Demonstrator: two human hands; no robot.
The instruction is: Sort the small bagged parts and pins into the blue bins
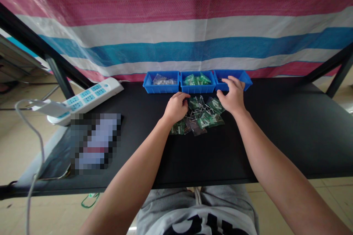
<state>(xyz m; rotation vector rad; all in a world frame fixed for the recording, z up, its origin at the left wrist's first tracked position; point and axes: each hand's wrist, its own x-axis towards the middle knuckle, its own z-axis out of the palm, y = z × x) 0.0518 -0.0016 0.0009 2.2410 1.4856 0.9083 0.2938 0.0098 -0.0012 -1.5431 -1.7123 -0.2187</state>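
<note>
A mixed pile of small green and clear plastic bags and loose silvery screw-like pins (202,112) lies on the black table. At the pile's left edge rests my left hand (176,108), its fingers curled inward; whatever is in them is hidden. My right hand (233,93) is over the front of the right blue bin (246,80), thumb and fingers apart, with nothing visibly gripped. Inside that bin a thin metal pin shows near the fingertips. The middle blue bin (197,89) contains green bags, and the left blue bin (162,89) contains clear ones.
A white power strip (88,99) with a plugged-in charger and cable lies at the table's left. In front of it is a phone-like object (96,143), pixelated. A striped sheet (176,49) hangs behind the bins, and black frame bars (331,64) rise on both sides.
</note>
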